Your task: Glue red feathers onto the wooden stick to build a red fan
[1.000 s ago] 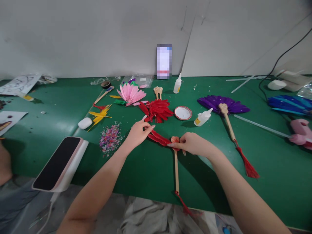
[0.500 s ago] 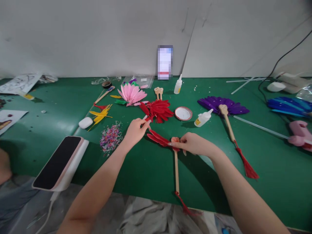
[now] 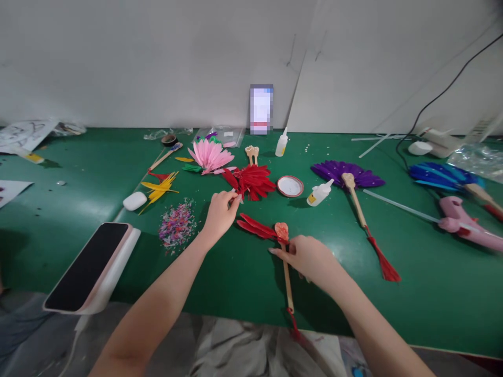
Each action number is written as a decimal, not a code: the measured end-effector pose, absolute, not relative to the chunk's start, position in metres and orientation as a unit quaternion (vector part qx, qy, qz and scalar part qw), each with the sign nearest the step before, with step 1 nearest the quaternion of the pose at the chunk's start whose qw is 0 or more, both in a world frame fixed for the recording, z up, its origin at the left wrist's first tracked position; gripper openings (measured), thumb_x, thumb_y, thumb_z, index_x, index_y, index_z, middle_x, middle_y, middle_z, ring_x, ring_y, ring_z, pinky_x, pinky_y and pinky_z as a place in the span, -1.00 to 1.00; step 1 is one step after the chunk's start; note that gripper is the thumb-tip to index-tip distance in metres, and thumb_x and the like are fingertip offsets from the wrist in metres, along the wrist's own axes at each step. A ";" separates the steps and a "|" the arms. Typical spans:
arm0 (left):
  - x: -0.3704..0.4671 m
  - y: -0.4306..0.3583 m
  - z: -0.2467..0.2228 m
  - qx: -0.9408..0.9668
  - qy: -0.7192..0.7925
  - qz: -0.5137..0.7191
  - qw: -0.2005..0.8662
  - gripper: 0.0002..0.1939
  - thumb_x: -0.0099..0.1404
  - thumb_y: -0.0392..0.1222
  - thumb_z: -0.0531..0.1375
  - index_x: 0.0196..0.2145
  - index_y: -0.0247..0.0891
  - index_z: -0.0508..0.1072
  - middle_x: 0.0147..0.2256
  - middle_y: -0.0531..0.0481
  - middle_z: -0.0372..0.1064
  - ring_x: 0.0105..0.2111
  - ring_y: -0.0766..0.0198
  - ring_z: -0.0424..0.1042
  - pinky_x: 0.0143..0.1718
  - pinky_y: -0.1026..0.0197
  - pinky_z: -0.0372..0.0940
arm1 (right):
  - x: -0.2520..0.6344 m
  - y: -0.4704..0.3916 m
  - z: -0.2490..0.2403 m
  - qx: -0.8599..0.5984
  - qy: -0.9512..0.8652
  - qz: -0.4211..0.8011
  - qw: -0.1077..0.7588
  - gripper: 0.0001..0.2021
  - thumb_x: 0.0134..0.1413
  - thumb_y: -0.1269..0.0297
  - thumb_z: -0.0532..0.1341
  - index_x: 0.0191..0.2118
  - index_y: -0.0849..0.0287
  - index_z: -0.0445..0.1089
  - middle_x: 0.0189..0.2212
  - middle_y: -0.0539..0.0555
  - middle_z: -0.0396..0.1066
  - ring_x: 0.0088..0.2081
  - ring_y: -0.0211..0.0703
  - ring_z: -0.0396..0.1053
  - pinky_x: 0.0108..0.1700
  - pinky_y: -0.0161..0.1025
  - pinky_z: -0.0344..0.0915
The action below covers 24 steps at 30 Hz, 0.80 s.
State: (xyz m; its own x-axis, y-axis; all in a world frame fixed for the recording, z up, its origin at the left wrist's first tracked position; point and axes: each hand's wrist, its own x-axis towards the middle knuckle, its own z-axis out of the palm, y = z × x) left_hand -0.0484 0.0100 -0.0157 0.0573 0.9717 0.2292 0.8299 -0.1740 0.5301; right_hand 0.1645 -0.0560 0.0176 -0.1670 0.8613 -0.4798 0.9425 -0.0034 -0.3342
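Note:
My left hand (image 3: 222,212) is closed in a pinch at the lower left edge of a pile of red feathers (image 3: 256,180), at the quill end of one red feather. My right hand (image 3: 310,256) is closed around the upper part of a wooden fan handle (image 3: 288,288), its thumb lying across the front. The handle's rounded head (image 3: 281,230) has a reddish coating, and a few long red feathers (image 3: 255,226) fan out from it to the left. A red tassel (image 3: 294,327) hangs from the handle's lower end past the table edge.
Beyond the hands are a round white lid (image 3: 290,186), a glue bottle (image 3: 319,193), another glue bottle (image 3: 281,143) and pink feathers (image 3: 211,155). To the right lie a purple feather fan (image 3: 363,176) and a pink glue gun (image 3: 467,222). A phone (image 3: 88,267) lies front left.
My right hand has shifted from the feather bases down onto the handle, which now tilts slightly. My left hand stays pinched at the red pile. The whole view has shifted a little.

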 end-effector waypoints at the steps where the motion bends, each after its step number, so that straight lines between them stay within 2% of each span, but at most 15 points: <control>1: -0.049 0.010 -0.015 0.713 0.629 0.283 0.124 -0.75 0.27 -0.14 0.00 -0.41 -0.26 0.42 -0.48 0.00 0.31 -0.43 0.27 0.23 -0.27 0.18 0.12 | 0.169 -0.062 0.013 0.648 0.697 -0.303 0.047 -0.52 0.03 -0.09 0.04 -0.72 0.13 0.10 -0.76 0.06 0.27 -0.66 -0.18 0.29 -0.58 -0.31 0.05; 4: -0.048 0.009 -0.013 0.693 0.634 0.324 0.115 -0.80 0.27 -0.13 0.01 -0.31 -0.26 0.38 -0.45 0.00 0.31 -0.42 0.28 0.25 -0.24 0.17 0.13 | 0.186 -0.079 0.000 0.649 0.689 -0.317 -0.055 -0.55 0.07 -0.03 0.00 -0.70 0.12 0.09 -0.76 0.02 0.26 -0.66 -0.19 0.28 -0.59 -0.32 0.05; 7: -0.045 0.006 -0.013 0.654 0.650 0.374 0.096 -0.75 0.27 -0.09 0.03 -0.14 -0.24 0.30 -0.41 -0.01 0.30 -0.33 0.24 0.27 -0.18 0.15 0.14 | 0.204 -0.094 -0.007 0.668 0.611 -0.388 -0.172 -0.58 0.00 -0.10 0.05 -0.64 0.13 0.20 -0.76 -0.01 0.24 -0.71 -0.22 0.22 -0.63 -0.31 0.07; 10: -0.032 -0.006 -0.013 0.647 0.650 0.392 0.068 -0.70 0.27 -0.11 0.02 -0.06 -0.24 0.23 -0.28 -0.09 0.30 -0.19 0.17 0.26 -0.10 0.09 0.14 | 0.220 -0.104 -0.006 0.684 0.487 -0.465 -0.281 -0.55 -0.08 -0.18 0.09 -0.61 0.15 0.26 -0.82 -0.07 0.13 -0.78 -0.26 0.12 -0.70 -0.32 0.05; 13: -0.006 -0.034 -0.011 0.733 0.573 0.359 0.074 -0.65 0.29 -0.13 -0.02 0.01 -0.27 0.18 -0.09 -0.17 0.27 -0.03 0.12 0.21 0.01 0.02 0.08 | 0.236 -0.111 -0.003 0.698 0.416 -0.458 -0.361 -0.57 -0.15 -0.16 0.17 -0.64 0.16 0.28 -0.83 -0.07 0.12 -0.78 -0.29 0.07 -0.73 -0.33 0.02; 16: 0.029 -0.067 -0.012 0.891 0.363 0.242 0.125 -0.54 0.31 -0.06 -0.07 0.10 -0.30 0.12 0.08 -0.15 0.18 0.13 0.18 0.06 0.13 0.09 -0.02 | 0.248 -0.114 0.001 0.709 0.393 -0.440 -0.387 -0.58 -0.19 -0.13 0.21 -0.66 0.16 0.28 -0.83 -0.05 0.15 -0.78 -0.30 0.08 -0.74 -0.33 0.03; 19: 0.057 -0.083 -0.020 0.960 0.213 0.146 0.107 -0.50 0.34 -0.02 -0.15 0.17 -0.26 0.05 0.18 -0.04 0.04 0.21 0.31 -0.10 0.20 0.16 -0.14 | 0.251 -0.116 0.008 0.705 0.403 -0.437 -0.388 -0.60 -0.19 -0.09 0.23 -0.68 0.15 0.25 -0.82 -0.04 0.16 -0.77 -0.30 0.10 -0.73 -0.34 0.05; 24: 0.073 -0.061 -0.041 0.939 0.301 0.156 0.053 -0.50 0.36 -0.07 -0.22 0.18 -0.30 0.06 0.22 -0.04 -0.06 0.22 0.31 -0.12 0.23 0.16 -0.21 | 0.243 -0.118 0.019 0.696 0.396 -0.445 -0.400 -0.61 -0.22 -0.07 0.27 -0.67 0.16 0.25 -0.83 -0.07 0.15 -0.78 -0.32 0.09 -0.73 -0.36 0.05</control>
